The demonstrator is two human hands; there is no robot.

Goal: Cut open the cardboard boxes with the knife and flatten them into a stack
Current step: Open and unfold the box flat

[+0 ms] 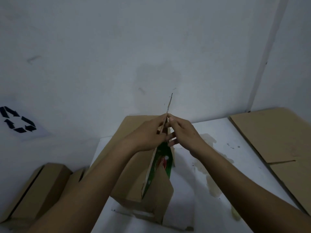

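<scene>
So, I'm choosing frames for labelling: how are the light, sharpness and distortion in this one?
Head view: dim, bluish, flat light, no glare; forearms shadowed; left hand, right hand and the cardboard box they pinch look slightly soft; wide-angle lens tilts the wall corner at right.

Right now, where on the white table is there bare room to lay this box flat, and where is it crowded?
Bare table lies between the held box and the flattened cardboard on the right, though it is stained there. A further patch lies at the near edge, right of the box. The left is crowded with small boxes.
</scene>
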